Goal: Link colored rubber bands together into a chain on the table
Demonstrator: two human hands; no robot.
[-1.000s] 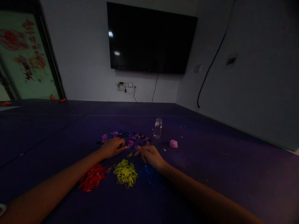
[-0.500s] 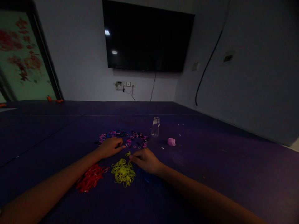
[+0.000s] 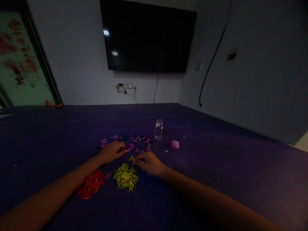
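My left hand (image 3: 112,152) rests on the dark purple surface beside a mixed heap of pink, blue and black rubber bands (image 3: 115,138). Its fingers are bent, with the thumb apart from them and nothing visible between. My right hand (image 3: 149,163) has thumb and forefinger pinched together; what they hold, if anything, is too small to make out. Just left of those fingertips lies a small yellow rubber band cluster (image 3: 130,158). Nearer me are a pile of yellow rubber bands (image 3: 125,178) and a red pile (image 3: 90,185), close to my left forearm. Dark blue bands (image 3: 149,181) lie partly under my right wrist.
Beyond my right hand stands a clear glass bottle (image 3: 158,130), upright, with a pink crumpled-looking lump (image 3: 175,144) to its right. White scraps (image 3: 166,151) dot the surface. A large television (image 3: 149,38) hangs on the back wall above sockets (image 3: 127,86).
The whole view has shifted slightly, so things appear a little further left. Both hands keep nearly the same pose and place among the rubber bands.
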